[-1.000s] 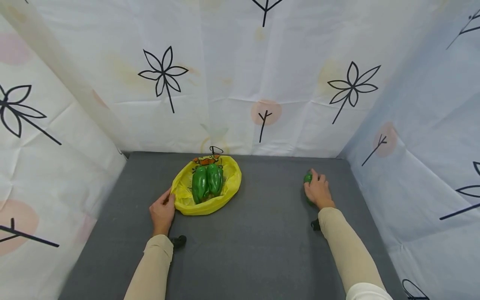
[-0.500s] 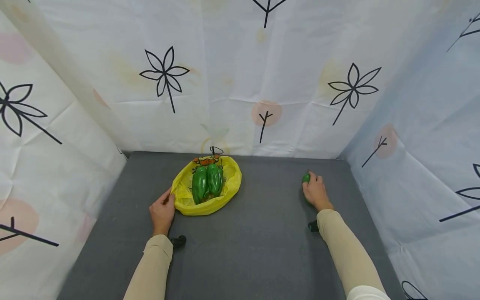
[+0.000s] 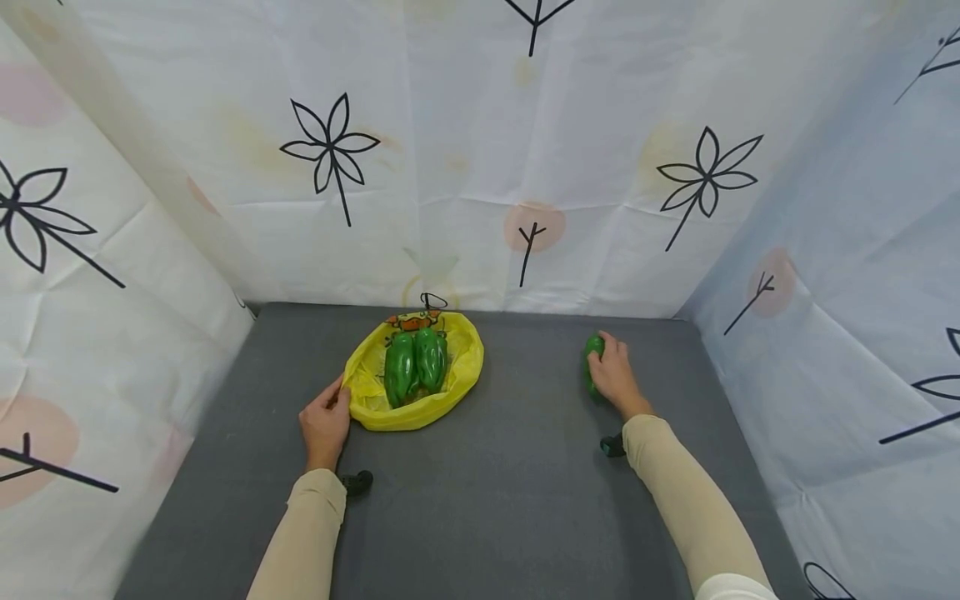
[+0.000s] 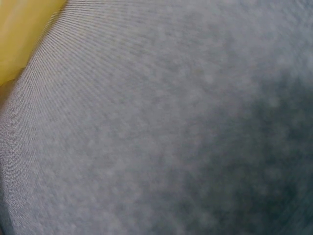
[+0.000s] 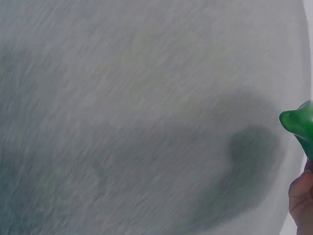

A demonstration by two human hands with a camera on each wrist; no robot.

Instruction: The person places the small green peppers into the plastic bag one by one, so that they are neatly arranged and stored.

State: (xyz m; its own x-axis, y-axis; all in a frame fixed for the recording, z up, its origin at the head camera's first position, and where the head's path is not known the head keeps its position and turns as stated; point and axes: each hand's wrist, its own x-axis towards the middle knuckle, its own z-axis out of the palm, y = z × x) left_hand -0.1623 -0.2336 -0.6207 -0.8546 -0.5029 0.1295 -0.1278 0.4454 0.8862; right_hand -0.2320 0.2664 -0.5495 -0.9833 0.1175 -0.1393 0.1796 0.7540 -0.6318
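Observation:
Two glossy green peppers (image 3: 415,363) lie side by side inside a yellow bag (image 3: 467,367) with its rim rolled open, in the head view. My left hand (image 3: 327,423) pinches the bag's left rim between thumb and fingers. Over on the right, my right hand (image 3: 617,375) grips another green pepper (image 3: 593,367). In the right wrist view the tip of that green pepper (image 5: 299,121) and part of the right hand (image 5: 302,198) show at the edge, above a shadow. Only a corner of the yellow bag (image 4: 24,34) appears in the left wrist view.
A dark grey table (image 3: 495,492) spreads beneath both hands. White patterned fabric (image 3: 465,150) hangs behind it and along both sides. Black wrist cameras (image 3: 358,482) sit under the sleeves.
My right hand has moved left with the green pepper, and more of the pepper now shows. The left hand, the bag and the two peppers inside have stayed put.

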